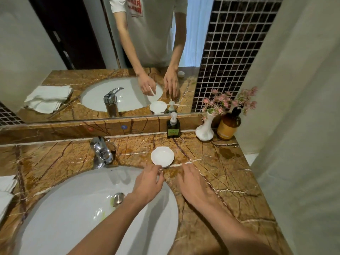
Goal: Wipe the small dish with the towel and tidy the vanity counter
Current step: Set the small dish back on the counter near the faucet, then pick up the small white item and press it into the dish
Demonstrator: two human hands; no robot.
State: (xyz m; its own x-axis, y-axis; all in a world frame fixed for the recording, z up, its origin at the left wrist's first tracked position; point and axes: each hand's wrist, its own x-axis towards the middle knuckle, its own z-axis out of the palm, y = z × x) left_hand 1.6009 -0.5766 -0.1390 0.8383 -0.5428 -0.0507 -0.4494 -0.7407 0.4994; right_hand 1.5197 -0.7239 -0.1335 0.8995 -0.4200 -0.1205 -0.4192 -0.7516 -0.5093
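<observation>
Head view: a brown veined marble desk (226, 173) is shown with a white oval sink (77, 205) set into it and a chrome tap (102, 152) mounted behind the basin. The small dish (162, 156), white with a scalloped rim, is seen lying upright on the desk between the tap and the back right corner, just beyond the sink's edge. The left hand (149, 183) is held over the sink's far rim, its fingertips placed at the near edge of the dish; its grip is partly curled, and whether the dish is actually pinched cannot be told. The right hand (195, 183) is laid flat just right of the dish, apart from it, its grip spread and closed on nothing. The white towel (5, 192) is found folded at the far left edge of the desk, well apart from both hands. Against the back ledge a dark pump bottle (173, 127) is stood, and in the corner a white vase (204, 130) of pink flowers and an amber bottle (228, 127) are placed side by side. A mirror (55, 52) above the ledge is seen reflecting the sink, towel, dish and both hands.
</observation>
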